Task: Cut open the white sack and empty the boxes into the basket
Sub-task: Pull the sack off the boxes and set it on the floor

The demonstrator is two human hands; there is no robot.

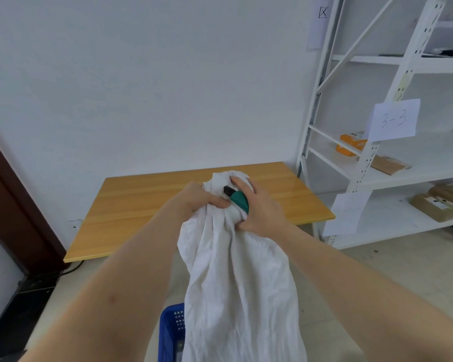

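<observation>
A white cloth sack [236,278] hangs in front of me, held up by its bunched top. My left hand [199,198] grips the gathered neck from the left. My right hand [259,207] holds the neck from the right and also clasps a green-handled cutter [239,201], whose black tip lies against the cloth. Below the sack, a blue plastic basket [171,333] shows at its left side; the sack covers most of it. No boxes from the sack are visible.
A wooden table [141,205] stands behind the sack against the white wall. A white metal shelf rack [377,178] at the right carries cardboard boxes, an orange box and paper labels. A dark door frame [8,205] and black equipment are at the left.
</observation>
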